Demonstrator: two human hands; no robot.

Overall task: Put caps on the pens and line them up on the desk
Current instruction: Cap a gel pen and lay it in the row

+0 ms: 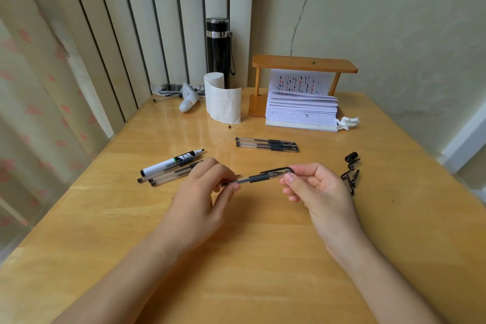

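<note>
Midair, both hands grip slim clear-barrelled pen, rubbery black sleeve.

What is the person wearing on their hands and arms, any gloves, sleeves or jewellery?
Nothing shows. The left hand and right hand are bare, with no gloves, rings or watch, and both forearms are uncovered down to the frame edge. The fingers have short, unpainted nails.

Honey-yellow wood-grain table. Clear pen w/ black grip, clear cap w/ black clip. Black loose caps. White marker w/ black & green print. Black flask, silver band. White tissue roll. Orange-brown stand. White notebook, red/blue/black ticks. Cream curtain, pink blotches.
</note>
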